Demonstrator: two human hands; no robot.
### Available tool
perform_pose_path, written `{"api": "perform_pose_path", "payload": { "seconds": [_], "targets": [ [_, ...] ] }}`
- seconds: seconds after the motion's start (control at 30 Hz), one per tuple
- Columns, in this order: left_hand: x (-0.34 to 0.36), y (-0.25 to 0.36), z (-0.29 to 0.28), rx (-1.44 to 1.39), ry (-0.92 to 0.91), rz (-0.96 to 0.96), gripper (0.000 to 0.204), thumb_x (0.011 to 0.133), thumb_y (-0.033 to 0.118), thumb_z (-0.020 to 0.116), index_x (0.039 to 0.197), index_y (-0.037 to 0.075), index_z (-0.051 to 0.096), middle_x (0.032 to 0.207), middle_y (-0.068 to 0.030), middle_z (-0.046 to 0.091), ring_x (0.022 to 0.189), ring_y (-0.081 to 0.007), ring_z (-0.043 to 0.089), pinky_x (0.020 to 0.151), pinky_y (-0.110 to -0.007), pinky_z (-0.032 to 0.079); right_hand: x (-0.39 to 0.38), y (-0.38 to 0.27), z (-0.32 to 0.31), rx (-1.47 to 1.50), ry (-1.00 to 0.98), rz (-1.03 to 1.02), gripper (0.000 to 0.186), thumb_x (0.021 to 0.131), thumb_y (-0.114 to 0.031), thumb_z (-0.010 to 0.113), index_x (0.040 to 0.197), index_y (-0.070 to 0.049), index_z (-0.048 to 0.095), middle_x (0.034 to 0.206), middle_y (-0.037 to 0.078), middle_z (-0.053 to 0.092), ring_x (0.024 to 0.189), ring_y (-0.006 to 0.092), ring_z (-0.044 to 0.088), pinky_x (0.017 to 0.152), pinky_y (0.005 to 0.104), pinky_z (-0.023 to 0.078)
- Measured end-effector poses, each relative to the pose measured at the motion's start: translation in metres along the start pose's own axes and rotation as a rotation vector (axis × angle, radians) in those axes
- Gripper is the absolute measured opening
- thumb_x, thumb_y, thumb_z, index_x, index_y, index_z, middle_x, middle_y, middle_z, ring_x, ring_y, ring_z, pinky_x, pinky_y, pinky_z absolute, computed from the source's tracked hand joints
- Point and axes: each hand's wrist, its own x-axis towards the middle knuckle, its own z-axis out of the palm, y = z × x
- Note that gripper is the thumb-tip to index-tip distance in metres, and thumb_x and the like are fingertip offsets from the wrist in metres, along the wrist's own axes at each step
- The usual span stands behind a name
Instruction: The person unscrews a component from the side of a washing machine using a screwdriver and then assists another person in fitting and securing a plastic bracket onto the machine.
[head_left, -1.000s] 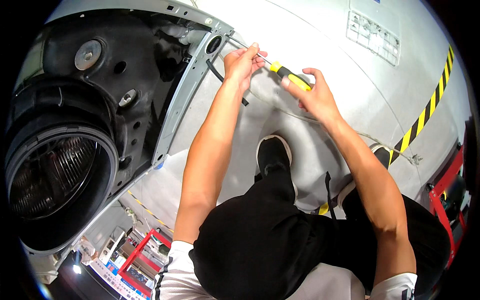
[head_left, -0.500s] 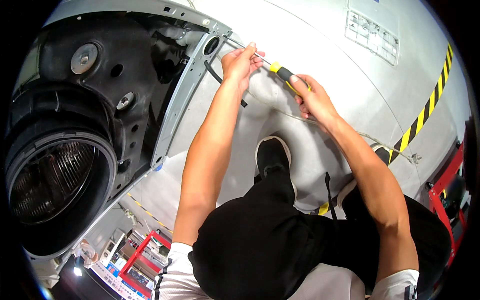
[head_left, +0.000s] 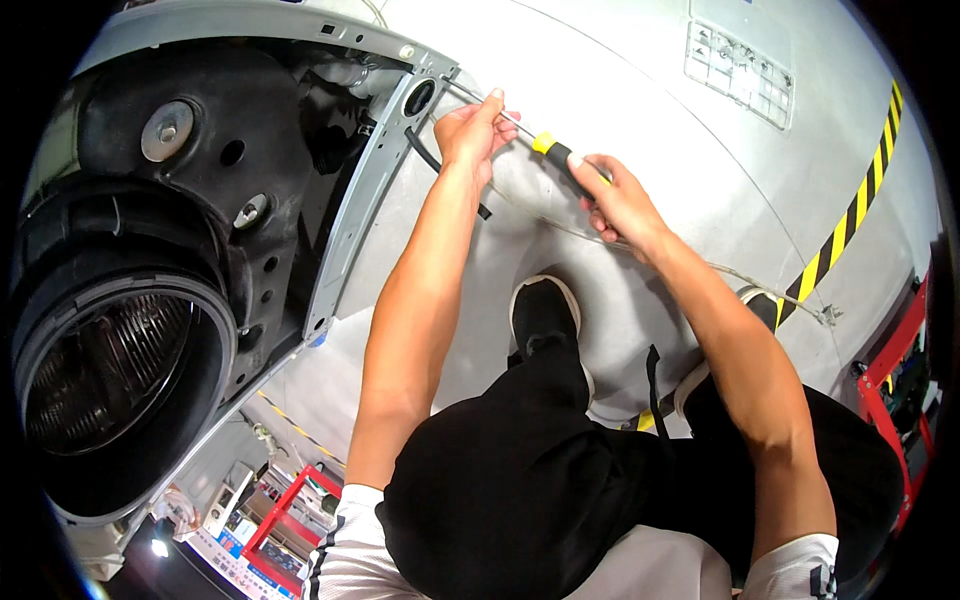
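A screwdriver (head_left: 562, 156) with a black and yellow handle and a thin metal shaft points up and left. My right hand (head_left: 630, 208) is wrapped round its handle, thumb along the top. Near the middle of the shaft, my left hand (head_left: 468, 135) is closed with thumb and fingers around it. The shaft's far end reaches the outer edge of a grey metal frame (head_left: 345, 228), just right of a black oval opening (head_left: 421, 97). Whether the tip sits in a screw is too small to tell.
Left of the frame are a black panel with round metal washers (head_left: 168, 131) and a large round lamp housing (head_left: 225, 345). A black strip (head_left: 423, 150) hangs beside the frame. A cable (head_left: 740, 272) crosses the light floor near yellow-black tape (head_left: 850, 222). Red stands (head_left: 890, 370) are at right.
The screwdriver handle and my right hand have shifted slightly left, and the right fingers' grip on the handle has changed a little. My left hand stays at the shaft.
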Motion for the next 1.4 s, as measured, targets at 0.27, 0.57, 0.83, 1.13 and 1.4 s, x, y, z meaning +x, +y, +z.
{"api": "perform_pose_path", "payload": {
  "seconds": [0.27,0.57,0.83,1.13,1.4],
  "targets": [
    [-0.001,-0.002,-0.003,0.038,0.051,0.007,0.025,0.084,0.018,0.066,0.085,-0.005,0.056,0.076,-0.0143,0.064,0.060,-0.0130,0.059,0.055,-0.025,0.052,0.011,0.020,-0.007,-0.335,-0.112,-0.295,0.040,0.085,-0.034,0.065,0.113,-0.006,0.060,0.070,0.005,0.056,0.063,0.0132,0.054,0.056,0.0301,0.044],
    [0.003,-0.001,-0.009,-0.078,-0.051,-0.017,0.025,0.087,0.018,0.063,0.089,-0.005,0.054,0.081,-0.0140,0.064,0.065,-0.0139,0.059,0.061,-0.026,0.053,0.003,0.005,0.016,-0.307,0.109,-0.294,0.045,0.087,-0.041,0.058,0.114,-0.005,0.060,0.082,0.004,0.064,0.066,0.0156,0.058,0.061,0.0304,0.046],
    [-0.014,0.012,-0.024,-0.078,-0.255,-0.087,0.038,0.090,0.026,0.058,0.104,-0.009,0.050,0.099,-0.0189,0.059,0.090,-0.0227,0.060,0.084,-0.035,0.053,0.007,-0.017,-0.004,-0.045,-0.084,-0.085,0.040,0.084,-0.041,0.062,0.103,-0.005,0.061,0.062,-0.004,0.045,0.050,0.0039,0.034,0.041,0.0210,0.023],
    [-0.056,0.015,-0.034,0.017,-0.503,-0.184,0.037,0.091,0.025,0.057,0.109,-0.007,0.052,0.106,-0.0175,0.061,0.092,-0.0205,0.061,0.085,-0.032,0.052,0.016,-0.005,-0.013,-0.054,-0.131,-0.106,0.040,0.084,-0.042,0.062,0.105,-0.008,0.061,0.067,-0.003,0.049,0.053,0.0058,0.039,0.046,0.0218,0.029],
    [-0.079,-0.004,-0.032,0.452,-0.642,-0.176,0.038,0.093,0.028,0.053,0.115,-0.002,0.054,0.105,-0.0096,0.062,0.089,-0.0146,0.060,0.082,-0.027,0.050,0.015,-0.061,-0.119,-0.901,-0.069,-0.600,0.046,0.084,-0.042,0.061,0.110,-0.005,0.061,0.085,0.011,0.065,0.075,0.0183,0.060,0.071,0.0302,0.048]
  ]
}}
